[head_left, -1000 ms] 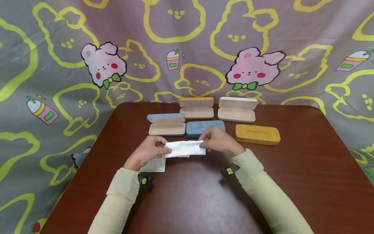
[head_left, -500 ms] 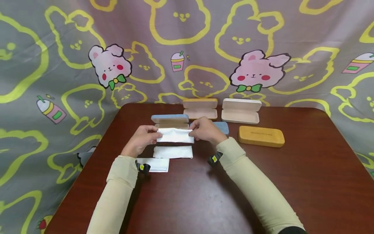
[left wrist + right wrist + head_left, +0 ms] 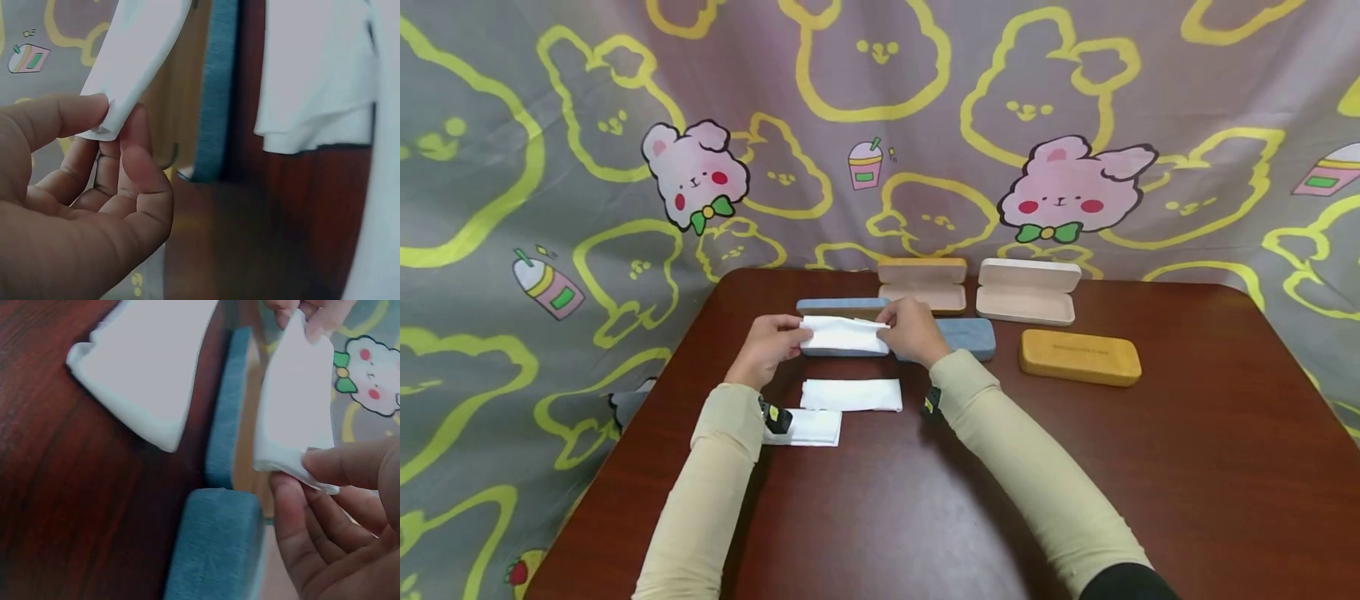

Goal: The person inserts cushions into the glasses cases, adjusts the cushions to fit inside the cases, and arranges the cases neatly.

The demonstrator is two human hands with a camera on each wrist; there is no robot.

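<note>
A folded white cloth (image 3: pixel 844 335) is stretched between both hands, over the open blue glasses case (image 3: pixel 842 305). My left hand (image 3: pixel 766 346) pinches its left end between thumb and fingers. At the right end, my right hand (image 3: pixel 913 329) pinches it the same way; both grips show in the right wrist view, where the cloth (image 3: pixel 297 406) hangs above the case's tray. The cloth hides most of the case's inside. Two more folded white cloths lie nearer me: one (image 3: pixel 852 395) in front of the case, the other (image 3: pixel 816 427) partly behind my left wrist.
A closed blue case (image 3: pixel 966 337) stands right of the open one, partly behind my right hand. A closed yellow case (image 3: pixel 1079 357) lies farther right. Behind stand an open yellow case (image 3: pixel 922 287) and an open white case (image 3: pixel 1028 292), before a patterned curtain (image 3: pixel 940 100).
Both hands have lifted the cloth off the lower ones and carried it forward and left, over the open blue case. The two other cloths now lie uncovered on the table.
</note>
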